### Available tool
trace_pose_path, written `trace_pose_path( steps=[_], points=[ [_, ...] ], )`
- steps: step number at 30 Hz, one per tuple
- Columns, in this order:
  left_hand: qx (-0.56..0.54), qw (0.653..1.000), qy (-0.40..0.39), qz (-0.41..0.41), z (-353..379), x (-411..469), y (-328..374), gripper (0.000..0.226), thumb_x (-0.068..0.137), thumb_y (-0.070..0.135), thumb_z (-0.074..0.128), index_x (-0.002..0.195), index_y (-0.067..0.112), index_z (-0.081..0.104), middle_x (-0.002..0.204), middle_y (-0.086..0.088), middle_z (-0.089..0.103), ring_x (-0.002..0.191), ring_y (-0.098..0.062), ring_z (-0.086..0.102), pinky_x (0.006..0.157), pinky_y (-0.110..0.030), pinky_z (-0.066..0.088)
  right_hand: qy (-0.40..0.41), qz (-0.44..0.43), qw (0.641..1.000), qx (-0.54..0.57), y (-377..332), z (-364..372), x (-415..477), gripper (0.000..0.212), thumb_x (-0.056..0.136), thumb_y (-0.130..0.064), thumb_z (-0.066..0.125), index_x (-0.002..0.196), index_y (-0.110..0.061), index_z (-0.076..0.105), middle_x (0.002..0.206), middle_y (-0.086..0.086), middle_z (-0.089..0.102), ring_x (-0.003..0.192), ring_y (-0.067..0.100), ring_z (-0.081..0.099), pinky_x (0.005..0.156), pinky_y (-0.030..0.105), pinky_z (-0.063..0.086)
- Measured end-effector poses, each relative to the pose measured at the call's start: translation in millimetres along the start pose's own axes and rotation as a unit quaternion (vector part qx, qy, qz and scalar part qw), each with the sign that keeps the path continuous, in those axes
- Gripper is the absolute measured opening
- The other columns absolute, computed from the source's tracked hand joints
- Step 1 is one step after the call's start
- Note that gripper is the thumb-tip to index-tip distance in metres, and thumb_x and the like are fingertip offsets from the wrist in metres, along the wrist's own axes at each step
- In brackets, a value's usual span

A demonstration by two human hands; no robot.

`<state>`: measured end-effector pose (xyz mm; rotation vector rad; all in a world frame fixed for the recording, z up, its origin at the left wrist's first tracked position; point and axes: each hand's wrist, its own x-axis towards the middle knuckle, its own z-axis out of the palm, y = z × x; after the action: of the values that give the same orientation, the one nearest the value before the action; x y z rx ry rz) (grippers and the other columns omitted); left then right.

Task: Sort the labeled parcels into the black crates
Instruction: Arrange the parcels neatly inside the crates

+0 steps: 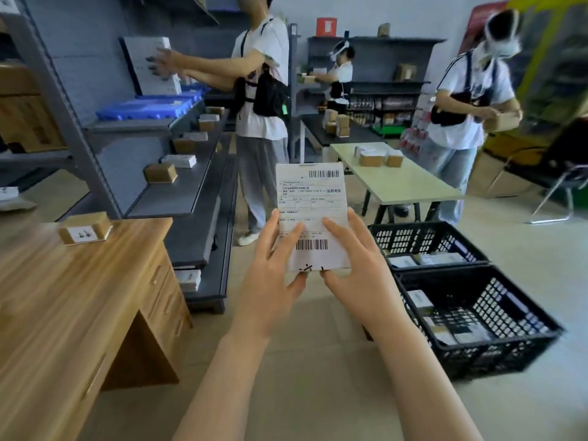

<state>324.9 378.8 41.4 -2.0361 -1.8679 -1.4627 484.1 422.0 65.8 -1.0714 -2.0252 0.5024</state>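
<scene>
Two grips: left grip (pixel 270 275) and right grip (pixel 356 265) both hold the parcel (pixel 310 202), fingers curled round its side and bottom edges, with one digit of each laid on its front.
Hidden: the parcel's lower corners and bottom edge lie behind fingertips. A dark handwritten mark there is partly covered. Its back is out of sight.
Hard to read: the label's small print is blurred; only two barcodes are plain.
Parcel: upright in the air, label towards the camera, its upper half standing clear above both grips.
Crates: near crate (pixel 496 354) and far crate (pixel 413 238) stand on the floor, right of the parcel, just beside each other. Each holds small boxes whose labels cannot be made out.
Worktop (pixel 63 313): wooden, on the left, cut off by the frame, with one small box (pixel 86 230) near its far edge.
</scene>
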Motion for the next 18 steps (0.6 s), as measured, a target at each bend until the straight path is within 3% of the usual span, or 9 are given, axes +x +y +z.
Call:
trace_pose_path(
  steps=[2,6,10,12,15,18],
  points=[
    [-0.008,1.000,-0.010,-0.004,7.9,-1.8,9.8,0.077,0.077,0.007,0.078,0.144,0.025,0.043,0.160,0.013,0.009,0.145,-0.009,0.024,0.103,-0.029,0.042,-0.002,0.009,1.000,-0.010,7.5,-9.5,-5.5,0.076,0.082,-0.011,0.069,0.144,-0.042,0.038,0.161,-0.011,0.011,0.144,0.013,0.024,0.108,0.041,0.040],
    [-0.020,0.999,-0.033,-0.007,20.5,-1.2,25.0,0.074,0.078,0.007,0.077,0.142,0.026,0.045,0.160,0.011,0.011,0.143,-0.002,0.021,0.105,-0.024,0.036,-0.009,0.020,0.999,-0.024,20.3,-24.4,-13.8,0.076,0.082,-0.011,0.068,0.144,-0.042,0.036,0.161,-0.007,0.010,0.144,0.014,0.025,0.105,0.041,0.044],
    [-0.014,0.998,-0.063,0.002,28.5,-1.4,35.6,0.075,0.079,0.007,0.075,0.144,0.027,0.043,0.160,0.013,0.009,0.133,0.018,0.012,0.092,0.007,0.021,0.001,0.034,0.999,-0.033,28.5,-31.8,-20.8,0.075,0.083,-0.011,0.068,0.144,-0.042,0.036,0.161,-0.008,0.010,0.138,0.011,0.034,0.096,0.036,0.050],
    [-0.020,0.997,-0.068,0.016,31.2,0.1,38.8,0.076,0.079,0.005,0.075,0.145,0.026,0.042,0.160,0.010,0.010,0.137,0.010,0.014,0.092,0.009,0.018,0.017,0.034,0.998,-0.047,29.9,-35.3,-25.1,0.074,0.083,-0.013,0.068,0.144,-0.041,0.037,0.160,-0.008,0.011,0.135,0.010,0.035,0.094,0.035,0.050],
    [-0.029,0.997,-0.072,0.026,35.2,5.7,43.4,0.077,0.079,0.006,0.075,0.145,0.027,0.040,0.158,0.012,0.010,0.144,-0.003,0.016,0.100,-0.001,0.020,0.032,0.053,0.996,-0.065,29.7,-42.9,-28.3,0.074,0.083,-0.014,0.069,0.144,-0.040,0.037,0.160,-0.008,0.011,0.135,0.011,0.033,0.096,0.036,0.049],
    [-0.045,0.994,-0.088,0.044,36.1,11.0,44.4,0.076,0.080,0.006,0.074,0.145,0.026,0.040,0.155,0.016,0.009,0.144,-0.001,0.009,0.102,0.002,0.011,0.047,0.073,0.993,-0.077,26.9,-46.1,-29.1,0.074,0.083,-0.013,0.069,0.144,-0.040,0.037,0.160,-0.007,0.011,0.135,0.013,0.034,0.096,0.037,0.049]
  ],
)
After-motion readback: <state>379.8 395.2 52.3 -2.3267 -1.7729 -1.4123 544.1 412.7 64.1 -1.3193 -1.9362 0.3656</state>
